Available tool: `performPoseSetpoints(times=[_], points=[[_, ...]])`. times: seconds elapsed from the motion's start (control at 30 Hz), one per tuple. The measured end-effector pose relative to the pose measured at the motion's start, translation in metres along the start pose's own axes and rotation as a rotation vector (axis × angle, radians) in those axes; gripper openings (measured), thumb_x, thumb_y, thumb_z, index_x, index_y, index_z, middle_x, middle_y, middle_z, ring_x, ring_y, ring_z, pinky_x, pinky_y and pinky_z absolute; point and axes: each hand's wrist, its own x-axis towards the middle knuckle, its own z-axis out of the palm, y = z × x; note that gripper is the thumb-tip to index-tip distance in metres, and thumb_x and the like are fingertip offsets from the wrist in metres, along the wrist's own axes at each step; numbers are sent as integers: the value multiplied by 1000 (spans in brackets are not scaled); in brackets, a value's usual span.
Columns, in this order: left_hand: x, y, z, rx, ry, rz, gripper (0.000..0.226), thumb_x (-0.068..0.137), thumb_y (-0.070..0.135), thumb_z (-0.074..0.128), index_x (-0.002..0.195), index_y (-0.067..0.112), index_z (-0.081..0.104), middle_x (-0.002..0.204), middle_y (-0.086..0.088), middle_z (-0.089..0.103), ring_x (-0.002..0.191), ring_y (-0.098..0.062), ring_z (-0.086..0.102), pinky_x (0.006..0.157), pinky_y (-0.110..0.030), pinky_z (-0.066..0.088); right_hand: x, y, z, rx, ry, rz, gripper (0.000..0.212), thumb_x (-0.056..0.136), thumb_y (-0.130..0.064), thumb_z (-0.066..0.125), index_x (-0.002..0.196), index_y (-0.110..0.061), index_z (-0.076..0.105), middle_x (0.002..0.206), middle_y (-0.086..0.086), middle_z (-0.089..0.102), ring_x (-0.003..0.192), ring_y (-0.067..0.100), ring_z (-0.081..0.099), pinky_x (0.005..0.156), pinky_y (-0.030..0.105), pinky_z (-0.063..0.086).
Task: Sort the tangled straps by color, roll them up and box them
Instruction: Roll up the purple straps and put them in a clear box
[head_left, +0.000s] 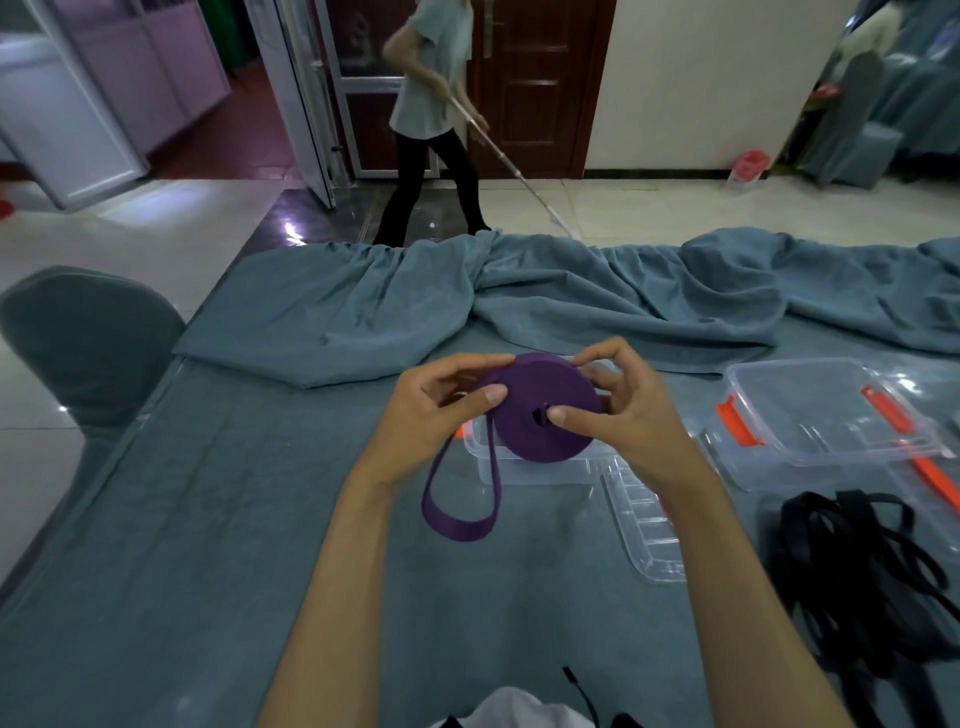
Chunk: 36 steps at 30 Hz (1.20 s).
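A purple strap (540, 400) is wound into a thick flat roll held above the table, with a loose loop hanging down to the cloth. My left hand (441, 410) grips the roll's left edge, thumb on its face. My right hand (623, 410) pinches the roll from the right, thumb by the centre hole. A clear plastic box (524, 470) sits right under the roll. A tangle of black straps (857, 566) lies at the right.
A second clear box with orange clasps (826, 421) stands at the right, a clear lid (647, 530) in front of it. Bunched blue-grey cloth (571, 296) crosses the table's far side. A covered chair (88, 343) is at left. A person mops the floor (436, 114) beyond.
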Motion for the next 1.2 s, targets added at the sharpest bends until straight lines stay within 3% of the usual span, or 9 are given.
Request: performPoseSetpoints(times=[0.17,0.33,0.4,0.57,0.73,0.83,0.93,1.1,1.2], points=[[0,-4,0,53,105,-13,23,87,22,86,108,23,77,111,-3,79,101,-21,75,91,-30,59,1,-3,0,-94,-29,-11,63,79,-17,93,133,-35,64,115,5,78,101,27,77,79,33,64],[-1,-8,2,47,36,-7,40,93,10,80,131,23,74,121,-8,77,107,-27,73,99,-39,59,0,-3,2,-26,64,-61,54,76,-12,94,117,-29,62,116,9,77,102,31,77,76,42,66],[0,-8,4,69,84,17,36,92,12,82,124,27,76,116,-2,78,104,-24,74,95,-35,60,1,0,4,-61,43,-41,56,77,-9,93,115,-26,55,113,11,77,98,33,77,77,51,66],[0,-11,8,-13,140,39,23,89,10,84,107,23,77,108,-3,80,96,-18,76,85,-24,59,1,-2,3,-58,-6,-53,66,79,-13,93,135,-35,65,122,2,77,109,25,76,87,39,65],[0,-16,8,-41,12,9,44,94,9,78,134,27,72,124,-5,77,108,-19,73,97,-31,58,3,4,5,34,102,-61,61,72,-19,98,121,-27,63,120,9,77,105,30,76,79,38,65],[1,-17,10,-1,119,45,31,92,16,82,121,25,75,115,-2,79,101,-18,74,89,-28,59,4,6,2,25,99,19,56,69,-32,100,107,-27,59,114,12,78,101,33,77,74,46,66],[2,-21,10,-3,209,42,21,87,19,87,104,20,75,106,-3,80,97,-18,76,85,-25,59,4,6,-2,8,113,28,45,74,-32,97,94,-24,58,105,13,79,92,33,79,66,37,64],[1,-28,0,-15,62,-51,35,88,25,86,122,26,77,116,-3,78,98,-18,74,88,-28,59,2,8,-1,57,180,0,45,80,-26,93,117,-28,68,106,13,80,94,33,79,71,38,64],[-1,-30,-2,-5,61,-58,36,86,28,88,120,25,78,114,-3,79,96,-16,74,86,-26,58,1,8,-5,63,138,88,43,69,-37,98,95,-22,66,105,14,80,94,37,78,71,42,65]])
